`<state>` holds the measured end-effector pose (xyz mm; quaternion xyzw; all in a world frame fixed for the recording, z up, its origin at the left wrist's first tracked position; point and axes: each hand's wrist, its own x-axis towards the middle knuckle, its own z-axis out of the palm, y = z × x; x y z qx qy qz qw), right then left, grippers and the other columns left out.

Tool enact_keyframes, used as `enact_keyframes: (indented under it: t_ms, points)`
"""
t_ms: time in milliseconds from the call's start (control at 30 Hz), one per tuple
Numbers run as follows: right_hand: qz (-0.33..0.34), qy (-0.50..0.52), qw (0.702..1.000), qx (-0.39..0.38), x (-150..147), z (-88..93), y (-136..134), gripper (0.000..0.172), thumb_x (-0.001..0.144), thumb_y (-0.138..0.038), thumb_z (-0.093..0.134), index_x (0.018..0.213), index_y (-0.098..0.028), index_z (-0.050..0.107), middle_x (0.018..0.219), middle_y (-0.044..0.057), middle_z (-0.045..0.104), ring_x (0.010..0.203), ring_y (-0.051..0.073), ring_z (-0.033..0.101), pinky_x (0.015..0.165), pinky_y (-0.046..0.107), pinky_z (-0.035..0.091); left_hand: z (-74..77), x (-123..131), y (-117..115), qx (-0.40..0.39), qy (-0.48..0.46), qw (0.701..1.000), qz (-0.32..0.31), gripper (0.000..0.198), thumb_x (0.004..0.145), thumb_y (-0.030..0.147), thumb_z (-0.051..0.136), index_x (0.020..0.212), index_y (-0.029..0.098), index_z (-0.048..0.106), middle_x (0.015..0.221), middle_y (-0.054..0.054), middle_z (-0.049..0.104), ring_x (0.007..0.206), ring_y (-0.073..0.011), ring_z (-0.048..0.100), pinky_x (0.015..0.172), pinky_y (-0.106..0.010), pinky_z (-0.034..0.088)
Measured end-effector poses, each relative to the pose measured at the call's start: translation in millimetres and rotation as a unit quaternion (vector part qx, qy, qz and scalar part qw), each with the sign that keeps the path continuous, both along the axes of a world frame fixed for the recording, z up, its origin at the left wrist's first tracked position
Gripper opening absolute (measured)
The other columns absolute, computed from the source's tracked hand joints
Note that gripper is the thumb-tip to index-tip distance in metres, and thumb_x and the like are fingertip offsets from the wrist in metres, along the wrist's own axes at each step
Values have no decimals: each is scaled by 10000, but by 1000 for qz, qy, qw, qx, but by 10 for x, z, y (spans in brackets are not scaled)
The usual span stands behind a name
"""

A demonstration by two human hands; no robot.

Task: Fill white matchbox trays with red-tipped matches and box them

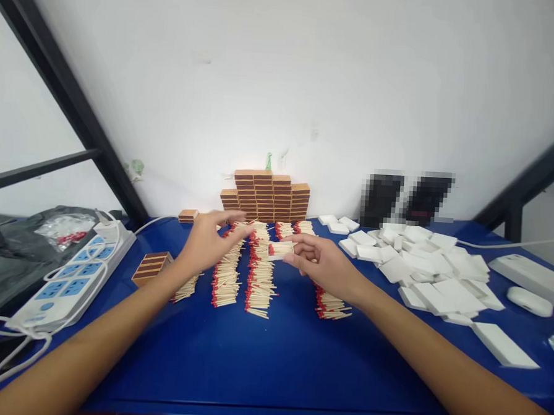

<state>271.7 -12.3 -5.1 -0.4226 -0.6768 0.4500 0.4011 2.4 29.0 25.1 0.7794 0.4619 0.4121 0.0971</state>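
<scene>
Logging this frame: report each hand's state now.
Left hand: over the match rows, fingers part curled; grip cannot be told.
Right hand: holding a white tray of matches.

White match-filled tray [280, 250] above match rows [259, 275]

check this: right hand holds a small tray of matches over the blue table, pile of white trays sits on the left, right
One slip: the head view shows the pile of white trays on the right side, not the left. The right hand does hold a small tray of matches over the blue table.
</scene>
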Motion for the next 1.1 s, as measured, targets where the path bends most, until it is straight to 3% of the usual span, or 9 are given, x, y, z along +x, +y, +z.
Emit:
enact_keyframes:
  t_ms: [133,233,467,600,700,767,900,1000,1100]
  points:
    - [-23,18,1000,1,37,-23,62,606,822,-609,775,1222,-175,639,868,6,627,619,122,567,513,273,455,180,-162,450,24,62,992,104,415,888,491,735,1193,209,760,1142,-75,799,1033,-260,728,902,-385,559]
    - [-29,29,999,-5,56,-32,91,620,785,-615,801,1202,-180,654,863,4,620,615,122,566,485,264,451,207,-270,683,39,78,987,136,387,893,452,722,1168,182,756,1163,-96,784,1035,-273,701,974,-412,513]
    - [-26,42,999,-3,92,-2,133,604,765,-576,829,1196,-183,672,835,-2,626,632,129,587,504,258,476,127,-366,949,29,113,980,161,418,890,500,716,1147,173,750,1207,-132,756,1104,-298,665,1038,-421,459]
    - [-29,37,999,9,100,-2,140,589,769,-581,827,1172,-180,673,844,10,644,658,140,610,563,279,513,175,-385,1017,7,133,980,147,463,877,559,708,1148,186,753,1206,-116,764,1120,-280,675,1018,-381,481]
    - [-29,31,999,12,109,-5,131,566,800,-574,801,1175,-171,667,852,10,641,661,138,602,600,295,524,272,-537,878,-16,155,977,146,587,849,597,706,1256,174,721,1180,-121,770,1024,-274,705,946,-372,509]
    - [-26,31,999,15,115,0,122,548,813,-561,796,1174,-169,667,858,12,638,675,140,604,613,298,525,353,-724,667,-56,192,969,142,616,764,629,763,1167,163,768,1071,-132,791,926,-300,721,879,-387,522]
    - [-27,38,999,18,114,26,104,567,794,-572,816,1168,-175,664,868,18,642,694,150,626,592,289,521,497,-1106,128,-238,307,909,150,800,618,778,791,1218,249,771,1231,-107,771,1110,-368,707,911,-393,530]
    - [-30,30,999,23,107,47,90,593,776,-620,815,1147,-182,667,861,16,644,660,143,611,563,286,500,535,-1229,-139,-283,308,890,183,882,628,822,743,1297,247,734,1279,-112,753,1137,-366,707,921,-387,533]
    - [-30,29,999,25,109,64,81,601,773,-657,797,1119,-183,669,841,16,643,642,142,589,546,286,479,503,-1215,-214,-285,330,872,223,885,655,850,696,1268,212,734,1231,-137,765,1096,-374,715,875,-387,528]
